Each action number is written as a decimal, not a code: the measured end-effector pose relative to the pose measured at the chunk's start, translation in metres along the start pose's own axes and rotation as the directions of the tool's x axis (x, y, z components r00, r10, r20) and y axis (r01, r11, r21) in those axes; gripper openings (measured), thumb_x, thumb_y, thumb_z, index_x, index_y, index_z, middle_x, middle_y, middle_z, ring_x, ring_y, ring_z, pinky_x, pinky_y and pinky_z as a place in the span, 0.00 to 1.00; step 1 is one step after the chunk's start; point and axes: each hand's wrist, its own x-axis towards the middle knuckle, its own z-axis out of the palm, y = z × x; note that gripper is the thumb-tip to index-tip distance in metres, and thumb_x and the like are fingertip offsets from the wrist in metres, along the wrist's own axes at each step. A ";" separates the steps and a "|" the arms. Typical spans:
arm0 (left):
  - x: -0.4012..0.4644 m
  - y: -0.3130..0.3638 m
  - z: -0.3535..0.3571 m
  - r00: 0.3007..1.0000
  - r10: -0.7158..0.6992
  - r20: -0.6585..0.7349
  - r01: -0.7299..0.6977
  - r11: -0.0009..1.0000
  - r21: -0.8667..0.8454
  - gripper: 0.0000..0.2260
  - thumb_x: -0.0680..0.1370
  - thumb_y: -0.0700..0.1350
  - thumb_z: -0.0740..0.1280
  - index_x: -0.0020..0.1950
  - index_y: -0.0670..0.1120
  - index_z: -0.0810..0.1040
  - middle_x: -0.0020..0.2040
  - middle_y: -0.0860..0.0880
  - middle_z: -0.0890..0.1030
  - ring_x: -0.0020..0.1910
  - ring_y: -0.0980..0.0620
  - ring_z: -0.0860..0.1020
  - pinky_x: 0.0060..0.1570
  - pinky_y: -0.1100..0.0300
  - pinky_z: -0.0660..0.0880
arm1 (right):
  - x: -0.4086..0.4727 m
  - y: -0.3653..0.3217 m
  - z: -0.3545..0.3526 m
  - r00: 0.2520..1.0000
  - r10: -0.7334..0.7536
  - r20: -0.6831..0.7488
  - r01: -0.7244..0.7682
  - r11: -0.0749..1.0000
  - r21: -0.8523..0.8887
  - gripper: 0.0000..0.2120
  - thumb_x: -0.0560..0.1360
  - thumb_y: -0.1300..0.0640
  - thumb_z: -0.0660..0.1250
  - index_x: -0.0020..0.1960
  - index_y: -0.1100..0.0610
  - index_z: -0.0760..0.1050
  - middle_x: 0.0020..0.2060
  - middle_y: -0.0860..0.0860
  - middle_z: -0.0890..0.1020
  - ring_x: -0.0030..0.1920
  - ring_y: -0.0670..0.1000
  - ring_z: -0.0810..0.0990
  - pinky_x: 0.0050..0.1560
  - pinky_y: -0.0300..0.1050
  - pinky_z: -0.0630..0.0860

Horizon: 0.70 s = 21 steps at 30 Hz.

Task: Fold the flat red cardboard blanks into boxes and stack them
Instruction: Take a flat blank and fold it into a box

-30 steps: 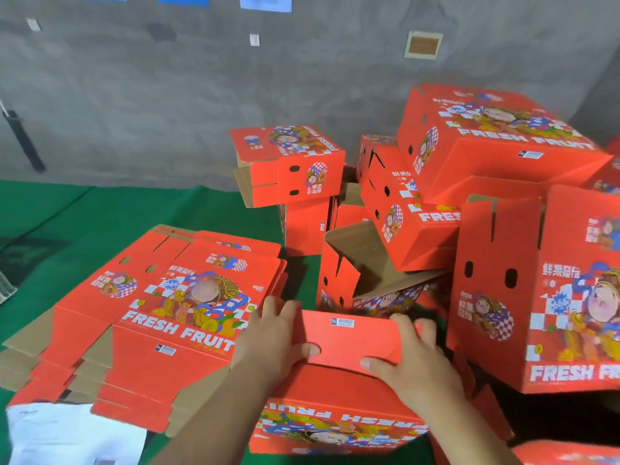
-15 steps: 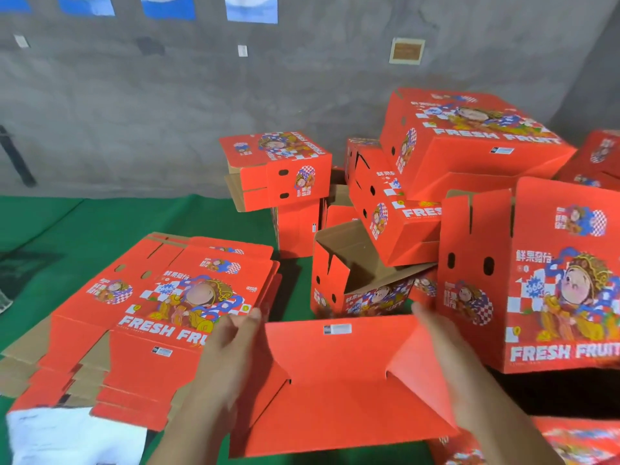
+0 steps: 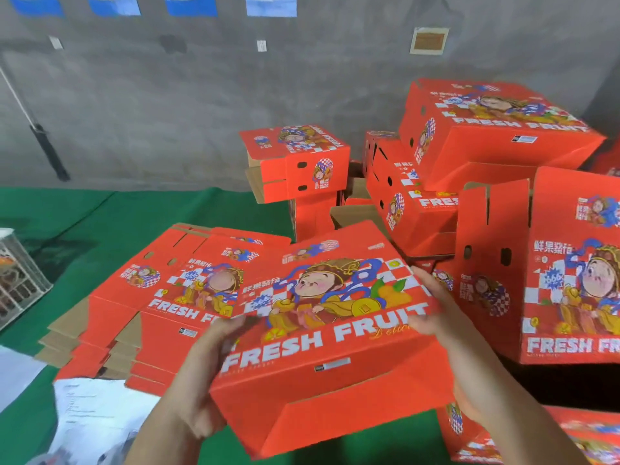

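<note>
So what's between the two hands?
In the head view, a folded red box lies between them; the left hand grips one side and the right hand grips the other.

"FRESH FRUIT" runs in white capitals across the printed face of the red box [image 3: 322, 333] held up in front, with a small orange script word beside it too blurred to read. The top blank of the flat stack [image 3: 188, 290] shows "FRESH F", the rest hidden behind that box. The folded box at right [image 3: 570, 280] reads "FRESH F" at the frame edge; the large box on top of the pile [image 3: 496, 129] reads "FRESH FRUIT". Chinese characters on these faces are not legible
</note>
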 end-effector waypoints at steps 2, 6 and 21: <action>0.000 -0.005 -0.005 0.994 0.058 -0.095 -0.068 0.993 -0.100 0.19 0.86 0.35 0.60 0.36 0.40 0.79 0.38 0.37 0.85 0.18 0.59 0.77 0.26 0.67 0.75 | 0.007 0.000 -0.011 0.990 -0.117 -0.080 0.108 0.988 -0.109 0.37 0.66 0.74 0.71 0.73 0.57 0.70 0.43 0.34 0.86 0.44 0.30 0.81 0.47 0.27 0.73; -0.005 -0.025 -0.001 0.981 0.180 -0.068 -0.185 0.980 -0.068 0.17 0.76 0.40 0.74 0.63 0.42 0.77 0.51 0.36 0.86 0.37 0.42 0.87 0.39 0.49 0.85 | 0.022 -0.007 -0.035 0.987 -0.157 0.045 0.163 0.963 -0.214 0.35 0.69 0.51 0.71 0.73 0.32 0.69 0.64 0.41 0.82 0.62 0.47 0.83 0.59 0.50 0.79; 0.015 -0.010 0.074 0.810 0.552 -0.196 -0.552 0.831 0.060 0.23 0.68 0.54 0.83 0.56 0.50 0.78 0.45 0.51 0.88 0.39 0.52 0.87 0.44 0.47 0.84 | 0.060 0.061 0.013 0.968 -0.189 0.165 0.234 0.917 -0.322 0.58 0.69 0.42 0.77 0.75 0.23 0.33 0.73 0.17 0.51 0.74 0.25 0.55 0.75 0.49 0.59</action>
